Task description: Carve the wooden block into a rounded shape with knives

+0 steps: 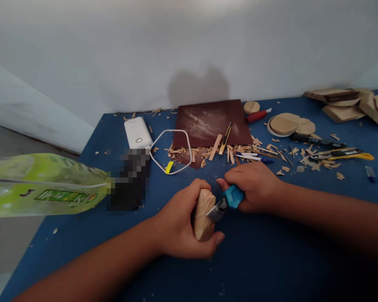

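Observation:
A pale wooden block (204,216) with cut facets is gripped in my left hand (184,228), thumb at its near end and fingers round its far end. My right hand (255,184) is closed round a blue-handled utility knife (233,197). The knife's blade points left, its tip at the right side of the block. Beyond the hands, wood shavings (204,151) lie along the front edge of a dark red sheet (212,121), with a small yellow-and-black cutter (226,138) and a flat wood strip (215,147) on top.
On the blue table (164,272) are a white power bank (137,133) with a looped cable, a blurred-out dark object (130,180), pens (253,157), a red-handled knife (257,115), a yellow cutter (349,154), wood discs (285,123) and wood blocks (343,111). A green bottle (50,184) juts in at left.

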Demonstrator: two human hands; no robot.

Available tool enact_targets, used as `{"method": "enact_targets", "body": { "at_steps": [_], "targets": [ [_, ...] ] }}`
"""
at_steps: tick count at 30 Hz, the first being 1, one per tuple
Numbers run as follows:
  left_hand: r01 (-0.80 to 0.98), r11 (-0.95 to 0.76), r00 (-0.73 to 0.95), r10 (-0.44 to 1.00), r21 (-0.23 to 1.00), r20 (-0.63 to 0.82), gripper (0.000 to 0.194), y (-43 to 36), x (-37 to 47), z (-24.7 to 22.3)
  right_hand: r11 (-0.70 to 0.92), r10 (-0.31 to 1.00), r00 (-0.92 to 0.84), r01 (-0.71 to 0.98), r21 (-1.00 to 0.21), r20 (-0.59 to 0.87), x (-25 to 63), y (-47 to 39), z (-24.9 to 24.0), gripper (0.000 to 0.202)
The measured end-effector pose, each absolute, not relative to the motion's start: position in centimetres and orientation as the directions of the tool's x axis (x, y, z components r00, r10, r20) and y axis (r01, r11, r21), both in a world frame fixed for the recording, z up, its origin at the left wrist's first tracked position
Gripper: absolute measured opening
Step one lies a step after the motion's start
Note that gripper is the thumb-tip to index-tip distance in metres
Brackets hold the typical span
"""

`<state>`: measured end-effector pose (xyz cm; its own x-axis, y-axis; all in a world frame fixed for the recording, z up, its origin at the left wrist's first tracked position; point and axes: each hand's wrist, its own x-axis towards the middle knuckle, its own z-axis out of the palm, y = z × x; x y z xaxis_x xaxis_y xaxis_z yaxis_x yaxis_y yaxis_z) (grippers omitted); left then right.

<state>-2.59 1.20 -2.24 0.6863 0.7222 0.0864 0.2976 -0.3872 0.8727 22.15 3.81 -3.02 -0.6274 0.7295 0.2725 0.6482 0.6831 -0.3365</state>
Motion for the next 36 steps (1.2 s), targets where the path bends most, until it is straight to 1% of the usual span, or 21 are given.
{"method": "enact_targets", "body": {
  "at_steps": [5, 6, 8, 10, 12, 13, 16, 18, 20, 23, 26, 28, 33, 36],
  "targets": [
    [0.245, -0.337, 0.716, 0.695, 0.909, 0.065, 0.057, 0.6, -2.7, -1.7, 0.703, 0.706, -0.595, 0.656, -0.277, 0.383, 22.5, 3.8, -2.7, 0.040],
    [0.226, -0.317, 0.714, 0.697, 0.921, 0.064, 0.055, 0.6, -2.8, -1.7, 0.686, 0.721, -0.582, 0.676, -0.270, 0.375, 22.7, 4.1, -2.7, 0.041],
    [0.193, -0.298, 0.709, 0.701, 0.935, 0.077, 0.054, 0.6, -2.9, -1.9, 0.599, 0.796, -0.520, 0.754, -0.270, 0.311, 23.1, 4.7, -2.6, 0.038],
    [0.164, -0.287, 0.714, 0.695, 0.944, 0.087, 0.057, 0.6, -3.0, -2.1, 0.482, 0.873, -0.429, 0.831, -0.279, 0.232, 23.5, 5.4, -2.7, 0.027],
    [0.158, -0.244, 0.718, 0.693, 0.957, 0.058, 0.060, 0.7, -3.1, -2.4, 0.414, 0.909, -0.372, 0.861, -0.296, 0.190, 23.7, 5.9, -2.7, 0.021],
    [0.168, -0.210, 0.708, 0.706, 0.963, 0.031, 0.059, 0.8, -3.1, -2.5, 0.414, 0.909, -0.373, 0.855, -0.313, 0.185, 23.7, 5.9, -2.7, 0.023],
    [0.187, -0.136, 0.645, 0.764, 0.973, -0.017, 0.052, 1.3, -3.2, -2.9, 0.466, 0.885, -0.419, 0.799, -0.380, 0.205, 23.3, 5.5, -2.9, 0.041],
    [0.177, -0.113, 0.629, 0.777, 0.978, -0.024, 0.050, 1.6, -3.2, -3.1, 0.505, 0.863, -0.456, 0.758, -0.413, 0.219, 23.0, 5.1, -3.0, 0.045],
    [0.182, -0.119, 0.623, 0.782, 0.976, -0.020, 0.051, 1.8, -3.2, -3.1, 0.547, 0.836, -0.499, 0.722, -0.424, 0.228, 22.9, 4.7, -3.2, 0.045],
    [0.213, -0.175, 0.598, 0.801, 0.961, 0.014, 0.053, 1.9, -3.0, -3.2, 0.591, 0.804, -0.545, 0.689, -0.419, 0.239, 22.7, 4.5, -3.4, 0.045],
    [0.233, -0.248, 0.586, 0.807, 0.940, 0.068, 0.055, 1.9, -2.8, -3.2, 0.602, 0.794, -0.565, 0.687, -0.407, 0.222, 22.5, 4.4, -3.4, 0.044],
    [0.235, -0.266, 0.594, 0.801, 0.935, 0.078, 0.056, 1.9, -2.8, -3.3, 0.599, 0.796, -0.569, 0.695, -0.398, 0.205, 22.4, 4.4, -3.4, 0.043],
    [0.286, -0.207, 0.615, 0.788, 0.936, -0.013, 0.057, 1.7, -2.7, -3.2, 0.596, 0.796, -0.582, 0.709, -0.378, 0.165, 22.2, 4.5, -3.2, 0.037],
    [0.298, -0.208, 0.628, 0.778, 0.932, -0.027, 0.053, 1.5, -2.5, -2.8, 0.593, 0.797, -0.588, 0.721, -0.358, 0.137, 22.0, 4.3, -3.0, 0.036]
  ]
}}
